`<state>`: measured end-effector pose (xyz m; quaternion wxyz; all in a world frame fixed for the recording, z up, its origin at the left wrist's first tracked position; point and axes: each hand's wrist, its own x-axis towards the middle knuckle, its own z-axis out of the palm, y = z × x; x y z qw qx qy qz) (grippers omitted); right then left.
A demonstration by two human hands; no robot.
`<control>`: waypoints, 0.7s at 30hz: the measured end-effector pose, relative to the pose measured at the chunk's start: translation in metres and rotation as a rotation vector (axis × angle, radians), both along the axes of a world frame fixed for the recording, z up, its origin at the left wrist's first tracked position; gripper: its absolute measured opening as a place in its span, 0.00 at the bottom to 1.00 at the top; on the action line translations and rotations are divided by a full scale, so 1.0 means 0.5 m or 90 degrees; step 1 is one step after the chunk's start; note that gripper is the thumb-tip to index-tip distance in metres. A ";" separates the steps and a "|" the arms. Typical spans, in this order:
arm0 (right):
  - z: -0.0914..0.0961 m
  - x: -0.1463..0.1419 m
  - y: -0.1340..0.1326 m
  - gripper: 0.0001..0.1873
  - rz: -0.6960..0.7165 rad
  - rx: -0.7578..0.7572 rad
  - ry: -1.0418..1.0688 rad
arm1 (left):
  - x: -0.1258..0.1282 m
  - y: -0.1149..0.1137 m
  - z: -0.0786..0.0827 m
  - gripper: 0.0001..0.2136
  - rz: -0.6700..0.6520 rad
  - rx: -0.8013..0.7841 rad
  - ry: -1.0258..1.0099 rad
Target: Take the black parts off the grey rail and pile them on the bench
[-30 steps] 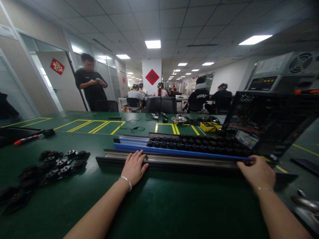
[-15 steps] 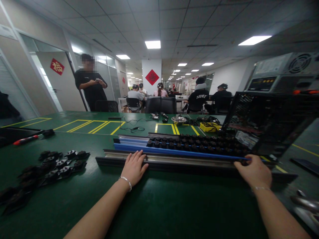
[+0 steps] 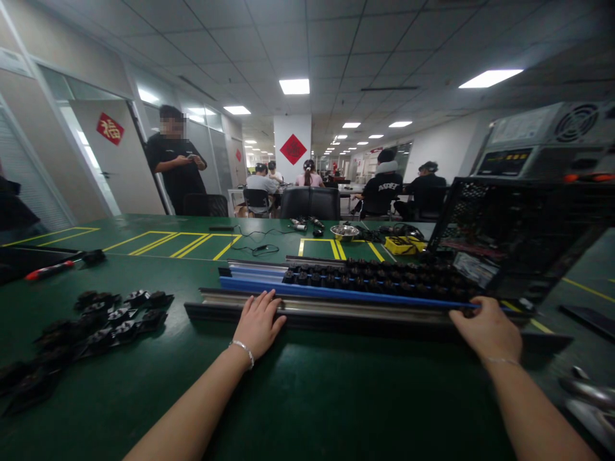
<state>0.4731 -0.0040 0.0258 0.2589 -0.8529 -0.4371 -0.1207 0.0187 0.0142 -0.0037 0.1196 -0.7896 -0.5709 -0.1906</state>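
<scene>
A long rail [image 3: 346, 312] with dark edges and a pale metal channel lies across the green table in front of me. My left hand [image 3: 259, 323] rests flat on its left part, fingers spread. Toward the right end, my right hand [image 3: 490, 330] has its fingers curled around a small black part [image 3: 468, 312] at the channel; most of that part is hidden by the fingers. Just behind lies a blue rail [image 3: 336, 291], with rows of black knob-like parts [image 3: 365, 280] along it.
Loose black parts [image 3: 103, 320] lie in a group on the left. A red-handled tool [image 3: 50, 269] is beyond them. Farther back are a metal bowl [image 3: 344, 232] and a yellow tray [image 3: 405, 245]. An open computer case [image 3: 509, 224] stands at right. A person [image 3: 175, 160] stands behind the table.
My right hand has shifted very slightly left along the rail, its fingers still curled. My left hand stays where it was.
</scene>
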 end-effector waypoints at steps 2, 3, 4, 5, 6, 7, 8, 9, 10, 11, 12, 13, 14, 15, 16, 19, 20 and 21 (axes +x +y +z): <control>0.001 -0.002 0.000 0.24 0.004 0.004 -0.001 | 0.000 0.000 0.001 0.19 0.000 -0.001 -0.002; 0.001 -0.003 -0.001 0.24 0.007 0.002 0.000 | 0.000 0.000 0.001 0.19 0.000 -0.001 -0.002; 0.002 -0.004 -0.001 0.24 0.011 -0.001 0.000 | 0.000 0.000 0.002 0.19 -0.001 -0.001 -0.003; 0.002 -0.006 -0.001 0.24 0.015 -0.006 0.001 | 0.001 -0.001 0.002 0.19 -0.002 -0.001 -0.003; 0.003 -0.008 -0.001 0.24 0.018 -0.011 0.002 | 0.001 -0.001 0.002 0.19 -0.002 0.000 -0.003; 0.004 -0.009 -0.001 0.24 0.019 -0.015 0.004 | 0.000 -0.001 0.002 0.19 -0.003 0.001 -0.004; 0.004 -0.010 -0.001 0.24 0.019 -0.018 0.004 | 0.000 -0.001 0.002 0.19 -0.004 0.003 -0.004; 0.004 -0.011 -0.001 0.24 0.019 -0.019 0.005 | 0.000 -0.001 0.002 0.19 -0.005 0.004 -0.004; 0.004 -0.011 0.000 0.24 0.019 -0.021 0.005 | 0.000 -0.001 0.002 0.19 -0.005 0.006 -0.003; 0.004 -0.010 0.001 0.24 0.018 -0.024 0.004 | 0.000 -0.001 0.001 0.19 -0.005 0.006 -0.002; 0.003 -0.010 0.002 0.24 0.018 -0.027 0.003 | 0.000 -0.001 0.000 0.19 -0.005 0.006 -0.001; 0.002 -0.009 0.003 0.24 0.019 -0.031 0.002 | 0.000 0.000 0.000 0.19 -0.004 0.005 0.000; 0.001 -0.008 0.004 0.24 0.020 -0.033 0.000 | 0.000 0.000 -0.001 0.19 -0.004 0.005 0.001; 0.000 -0.007 0.005 0.24 0.020 -0.035 -0.001 | 0.000 0.001 -0.002 0.19 -0.003 0.005 0.001; -0.001 -0.006 0.006 0.24 0.020 -0.035 -0.003 | -0.001 0.001 -0.002 0.19 -0.003 0.004 0.002; -0.003 -0.007 0.007 0.23 0.028 -0.028 -0.004 | -0.001 0.002 -0.003 0.19 -0.003 0.002 0.002; -0.002 -0.008 0.006 0.23 0.032 -0.028 -0.003 | -0.001 0.002 -0.003 0.19 -0.003 0.001 0.002; -0.001 -0.009 0.006 0.23 0.036 -0.030 -0.002 | -0.001 0.002 -0.003 0.19 -0.004 0.000 0.001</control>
